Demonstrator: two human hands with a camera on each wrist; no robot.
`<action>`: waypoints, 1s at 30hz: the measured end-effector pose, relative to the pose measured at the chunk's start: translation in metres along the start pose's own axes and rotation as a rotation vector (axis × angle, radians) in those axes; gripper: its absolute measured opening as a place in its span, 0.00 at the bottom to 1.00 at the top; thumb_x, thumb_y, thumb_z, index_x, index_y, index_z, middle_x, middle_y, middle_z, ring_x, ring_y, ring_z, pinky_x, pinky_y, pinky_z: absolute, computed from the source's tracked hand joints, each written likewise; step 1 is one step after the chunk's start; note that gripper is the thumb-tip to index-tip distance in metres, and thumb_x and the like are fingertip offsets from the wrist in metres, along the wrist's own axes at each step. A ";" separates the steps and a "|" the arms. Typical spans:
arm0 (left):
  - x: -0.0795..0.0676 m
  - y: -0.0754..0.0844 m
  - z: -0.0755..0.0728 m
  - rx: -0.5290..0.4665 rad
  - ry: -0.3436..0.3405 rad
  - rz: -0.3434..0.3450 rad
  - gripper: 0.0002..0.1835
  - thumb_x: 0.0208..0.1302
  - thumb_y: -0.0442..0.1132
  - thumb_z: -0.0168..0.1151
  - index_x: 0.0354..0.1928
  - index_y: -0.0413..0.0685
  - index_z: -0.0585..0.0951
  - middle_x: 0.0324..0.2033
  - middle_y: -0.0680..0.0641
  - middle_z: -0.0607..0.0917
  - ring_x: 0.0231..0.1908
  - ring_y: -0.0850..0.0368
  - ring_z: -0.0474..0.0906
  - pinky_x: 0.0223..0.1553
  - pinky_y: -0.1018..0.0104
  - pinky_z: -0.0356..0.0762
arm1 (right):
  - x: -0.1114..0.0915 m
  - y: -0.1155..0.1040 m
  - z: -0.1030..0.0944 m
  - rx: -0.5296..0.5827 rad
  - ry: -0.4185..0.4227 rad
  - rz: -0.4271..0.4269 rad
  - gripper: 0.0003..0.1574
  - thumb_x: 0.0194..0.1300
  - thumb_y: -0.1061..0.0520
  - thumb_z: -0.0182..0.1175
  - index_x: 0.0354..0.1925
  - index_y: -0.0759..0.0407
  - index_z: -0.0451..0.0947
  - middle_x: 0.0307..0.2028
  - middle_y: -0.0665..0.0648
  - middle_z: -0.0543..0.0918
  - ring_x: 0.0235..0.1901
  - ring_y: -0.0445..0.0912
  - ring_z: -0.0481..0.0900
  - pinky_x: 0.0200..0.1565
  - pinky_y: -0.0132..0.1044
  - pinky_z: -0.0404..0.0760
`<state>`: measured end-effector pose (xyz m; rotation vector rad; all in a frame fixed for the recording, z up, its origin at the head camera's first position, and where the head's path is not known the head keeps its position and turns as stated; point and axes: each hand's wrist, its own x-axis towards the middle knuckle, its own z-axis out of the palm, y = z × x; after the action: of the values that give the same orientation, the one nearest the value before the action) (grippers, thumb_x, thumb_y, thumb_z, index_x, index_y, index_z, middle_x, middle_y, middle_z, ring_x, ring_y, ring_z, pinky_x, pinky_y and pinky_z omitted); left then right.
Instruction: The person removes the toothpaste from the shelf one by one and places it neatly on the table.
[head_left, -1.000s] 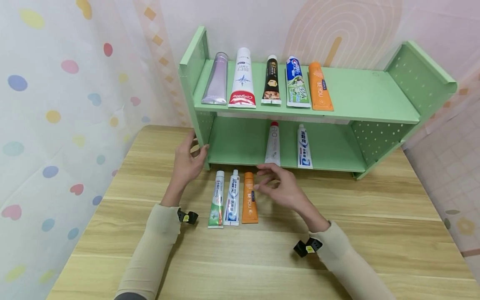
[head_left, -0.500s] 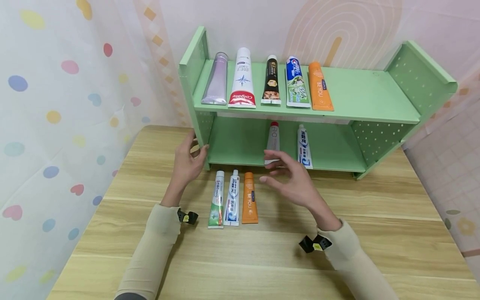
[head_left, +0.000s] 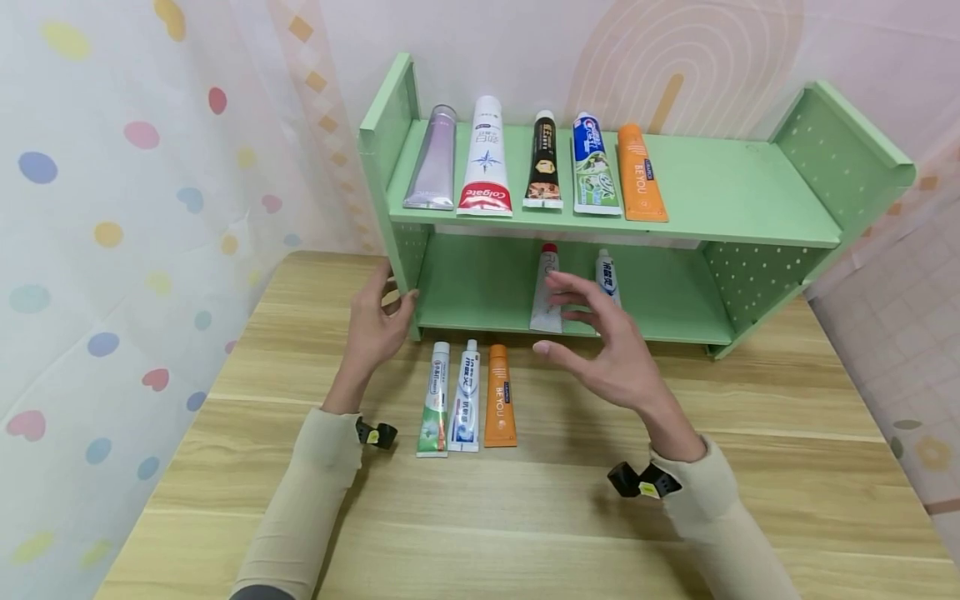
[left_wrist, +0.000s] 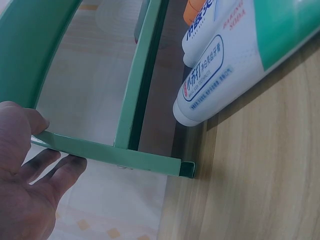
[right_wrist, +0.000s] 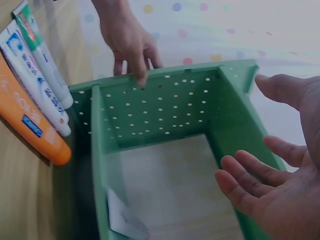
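Tube shelving seems in hand: left hand (head_left: pixel 372 327) pinches the green shelf (head_left: pixel 750 192), right hand (head_left: pixel 615 357) hangs wide, unladen (red-capped tube (head_left: pixel 545 310) contact unclear), next probably calling for pinching the front orange tube (head_left: pixel 499 402).

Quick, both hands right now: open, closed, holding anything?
Left hand: closed, gripping the front edge of the green shelf's left side panel.
Right hand: open, holding nothing, in front of the lower tier.
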<state>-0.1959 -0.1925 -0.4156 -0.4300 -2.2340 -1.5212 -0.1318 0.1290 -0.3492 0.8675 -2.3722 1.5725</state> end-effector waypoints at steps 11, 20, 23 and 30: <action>-0.002 0.018 -0.002 -0.010 -0.005 -0.019 0.28 0.70 0.23 0.56 0.70 0.29 0.67 0.60 0.21 0.75 0.59 0.24 0.78 0.57 0.42 0.84 | 0.005 -0.015 -0.025 0.031 0.083 -0.069 0.59 0.52 0.74 0.74 0.77 0.56 0.60 0.73 0.55 0.70 0.69 0.54 0.71 0.70 0.37 0.79; -0.002 0.018 -0.001 -0.014 -0.009 -0.017 0.27 0.69 0.22 0.56 0.70 0.29 0.68 0.59 0.21 0.75 0.58 0.24 0.78 0.57 0.40 0.84 | 0.010 -0.028 -0.044 0.026 0.123 -0.131 0.61 0.51 0.73 0.74 0.78 0.57 0.58 0.73 0.62 0.69 0.70 0.57 0.70 0.72 0.37 0.77; -0.002 0.017 -0.001 -0.020 -0.014 -0.015 0.27 0.70 0.22 0.56 0.70 0.29 0.67 0.60 0.21 0.74 0.58 0.23 0.78 0.57 0.39 0.84 | 0.012 -0.031 -0.051 0.047 0.140 -0.156 0.61 0.50 0.76 0.73 0.78 0.60 0.58 0.73 0.64 0.68 0.70 0.58 0.70 0.71 0.37 0.78; -0.002 0.016 -0.002 -0.018 -0.012 -0.030 0.28 0.70 0.23 0.56 0.71 0.31 0.67 0.61 0.21 0.74 0.59 0.24 0.77 0.58 0.40 0.84 | 0.018 -0.039 -0.070 0.085 0.177 -0.148 0.61 0.52 0.74 0.72 0.79 0.58 0.57 0.74 0.62 0.68 0.70 0.57 0.70 0.70 0.34 0.78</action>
<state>-0.1862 -0.1885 -0.4031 -0.4144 -2.2472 -1.5586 -0.1376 0.1737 -0.2806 0.8587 -2.0847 1.6287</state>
